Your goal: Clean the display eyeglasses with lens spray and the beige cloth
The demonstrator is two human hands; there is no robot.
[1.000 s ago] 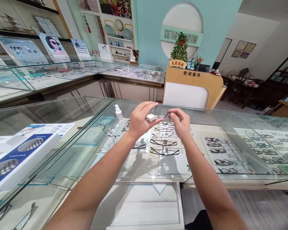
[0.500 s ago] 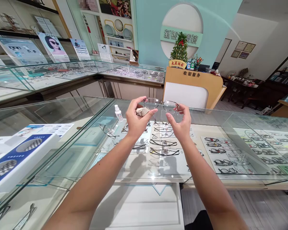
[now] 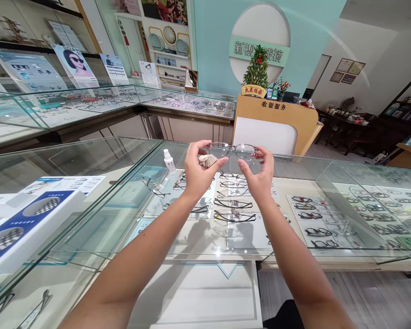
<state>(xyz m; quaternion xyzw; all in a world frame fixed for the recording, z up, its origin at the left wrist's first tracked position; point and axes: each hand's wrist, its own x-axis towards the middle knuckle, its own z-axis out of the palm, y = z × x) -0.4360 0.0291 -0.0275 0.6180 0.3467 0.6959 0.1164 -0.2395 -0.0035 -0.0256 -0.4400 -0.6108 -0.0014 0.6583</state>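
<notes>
A pair of thin-framed eyeglasses (image 3: 233, 148) is held up level above the glass display counter, its clear lenses side by side. My left hand (image 3: 198, 170) grips the left end of the frame, fingers closed, and a crumpled beige cloth (image 3: 207, 160) is tucked in the same hand. At the other end, my right hand (image 3: 263, 176) pinches the frame near the hinge with thumb and fingers. A small white bottle (image 3: 169, 161) stands upright on the glass, left of my left hand. Just right of the bottle's front, another pair of eyeglasses (image 3: 154, 186) lies on the counter.
Rows of eyeglasses (image 3: 235, 215) sit inside the glass counter (image 3: 205, 253) below my hands. An open white drawer (image 3: 198, 297) juts out at the front. A blue and white box (image 3: 30, 228) lies on the left. Beyond stands a wooden cashier desk (image 3: 274, 119).
The eyeglasses have tipped so the lenses look flatter and more level. My left hand has moved slightly right, and both hands still hold the frame.
</notes>
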